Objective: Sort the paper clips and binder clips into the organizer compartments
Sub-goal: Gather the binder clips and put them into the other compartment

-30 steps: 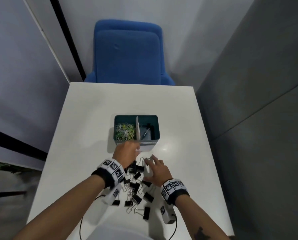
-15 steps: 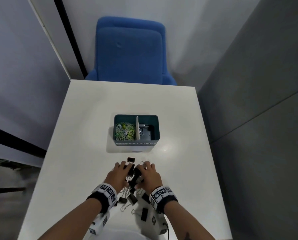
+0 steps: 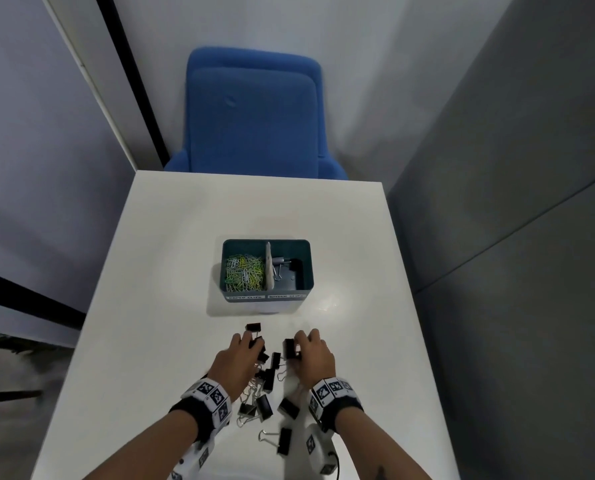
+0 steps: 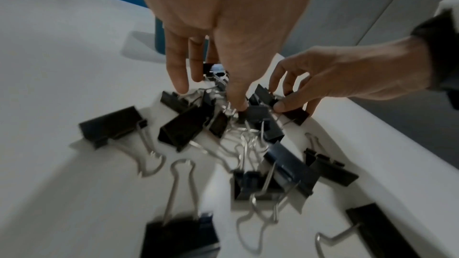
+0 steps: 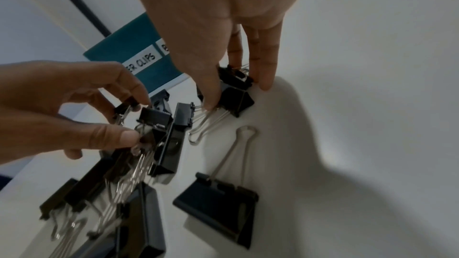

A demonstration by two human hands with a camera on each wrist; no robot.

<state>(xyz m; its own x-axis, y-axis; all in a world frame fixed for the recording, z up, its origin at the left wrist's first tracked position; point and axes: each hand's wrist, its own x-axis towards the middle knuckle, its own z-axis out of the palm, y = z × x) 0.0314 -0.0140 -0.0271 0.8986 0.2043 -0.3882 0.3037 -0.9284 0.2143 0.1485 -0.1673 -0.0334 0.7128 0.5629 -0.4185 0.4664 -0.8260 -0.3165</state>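
Note:
A teal organizer (image 3: 304, 271) stands mid-table. Its left compartment holds coloured paper clips (image 3: 244, 273); its right one holds a few binder clips (image 3: 281, 265). Several black binder clips (image 3: 267, 379) lie in a pile on the white table (image 3: 150, 271) in front of it. My left hand (image 3: 251, 344) is over the pile's left side, thumb and forefinger pinching a small binder clip (image 5: 154, 117). My right hand (image 3: 299, 344) is at the pile's far right, where its thumb and fingers grip another binder clip (image 5: 234, 93), also visible in the left wrist view (image 4: 264, 94).
A blue chair (image 3: 254, 112) stands behind the table's far edge. Grey walls close in on both sides. One binder clip (image 3: 253, 327) lies alone between the pile and the organizer. White labels (image 3: 264, 296) mark the organizer's front.
One second ago my left hand was at the organizer's front edge. It drew back to the pile. Both hands then closed on clips and have since spread slightly apart.

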